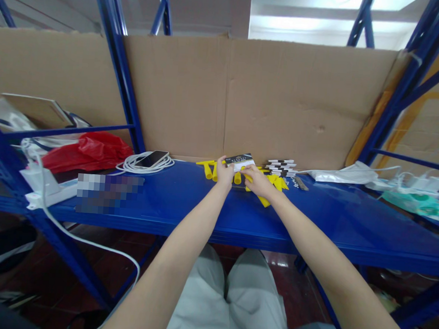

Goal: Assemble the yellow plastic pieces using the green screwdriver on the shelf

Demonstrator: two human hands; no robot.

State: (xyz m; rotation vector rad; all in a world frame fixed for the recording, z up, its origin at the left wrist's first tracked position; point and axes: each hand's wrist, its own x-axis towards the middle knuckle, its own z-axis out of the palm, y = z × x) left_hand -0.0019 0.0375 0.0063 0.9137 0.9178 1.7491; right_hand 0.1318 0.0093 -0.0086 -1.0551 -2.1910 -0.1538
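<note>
Near the back of the blue shelf, my left hand (224, 174) is closed on the left end of a small black-and-white printed card (239, 161). My right hand (256, 180) has its fingers bent together at the card's lower right edge. A bit of yellow shows by those fingertips, but what they pinch is too small to make out. Yellow tube-like pieces (208, 172) lie behind and beside my left hand. To the right of my right hand are flat yellow pieces (278, 182), with a stack of black-and-white cards (280, 167) behind them.
A phone (152, 159) rests on a coiled white cable (129, 164) at left, near a red plastic bag (88, 151) and a white power strip (57, 193). A white packet (339, 173) lies at right. Cardboard (276, 98) walls the back.
</note>
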